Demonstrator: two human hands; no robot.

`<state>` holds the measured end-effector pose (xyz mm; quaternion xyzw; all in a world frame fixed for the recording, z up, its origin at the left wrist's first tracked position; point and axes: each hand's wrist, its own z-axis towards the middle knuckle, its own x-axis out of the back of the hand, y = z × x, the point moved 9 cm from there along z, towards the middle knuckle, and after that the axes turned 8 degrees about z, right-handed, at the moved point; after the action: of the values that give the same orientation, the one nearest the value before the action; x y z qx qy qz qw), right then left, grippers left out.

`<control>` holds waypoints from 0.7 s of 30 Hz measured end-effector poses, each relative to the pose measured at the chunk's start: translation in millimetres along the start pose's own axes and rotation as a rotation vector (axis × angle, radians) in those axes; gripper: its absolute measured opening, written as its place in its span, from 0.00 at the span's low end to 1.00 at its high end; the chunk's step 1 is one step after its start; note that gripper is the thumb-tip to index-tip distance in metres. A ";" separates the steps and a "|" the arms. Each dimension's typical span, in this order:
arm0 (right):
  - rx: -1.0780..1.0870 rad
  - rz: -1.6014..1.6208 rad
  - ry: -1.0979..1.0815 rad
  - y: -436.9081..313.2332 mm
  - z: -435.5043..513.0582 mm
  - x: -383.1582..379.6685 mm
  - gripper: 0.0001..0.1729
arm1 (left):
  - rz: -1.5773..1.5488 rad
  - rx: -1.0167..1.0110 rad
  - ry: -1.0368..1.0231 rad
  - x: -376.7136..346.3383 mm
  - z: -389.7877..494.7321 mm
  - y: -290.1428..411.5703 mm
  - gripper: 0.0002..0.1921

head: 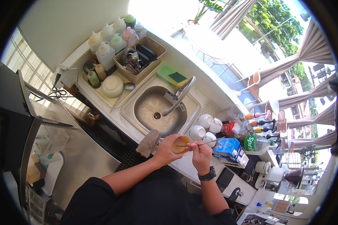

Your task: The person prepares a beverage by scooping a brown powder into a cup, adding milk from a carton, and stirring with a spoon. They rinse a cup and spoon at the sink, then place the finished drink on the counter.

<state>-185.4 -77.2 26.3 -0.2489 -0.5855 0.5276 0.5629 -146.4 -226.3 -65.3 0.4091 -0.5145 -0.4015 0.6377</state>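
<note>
My left hand (166, 152) is wrapped around a small cup (180, 142) with an orange-brown mixture coating its inside. The cup is tilted, its mouth facing up towards me. My right hand (201, 156) grips a thin metal spoon (214, 140); one end reaches into the cup, and the handle sticks out to the right. Both hands are just over the counter's front edge, at the near right corner of a steel sink (146, 104). A brown cloth (148, 144) lies on the counter edge left of my left hand.
White cups (197, 132) stand upside down on a drain mat beyond my hands. Cartons (226, 147), a green-labelled bottle (256, 143) and pump bottles crowd the right. A spring faucet (183, 95) arches over the sink. A utensil basket (142, 73) and squeeze bottles (105, 54) are behind.
</note>
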 end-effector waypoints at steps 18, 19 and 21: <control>-0.047 -0.030 0.142 17.4 16.5 4.6 0.10 | 0.004 0.038 0.029 8.8 15.7 -9.2 0.42; -0.027 -0.022 0.087 16.5 18.1 -0.3 0.10 | -0.002 0.034 0.030 8.8 16.3 -9.0 0.42; -0.013 0.022 0.037 16.9 19.7 -7.1 0.11 | -0.006 0.033 0.031 9.7 18.1 -9.6 0.42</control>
<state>-206.9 -84.7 12.0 -0.2685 -0.5756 0.5254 0.5662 -163.7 -240.6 -68.7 0.4274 -0.5098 -0.3887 0.6375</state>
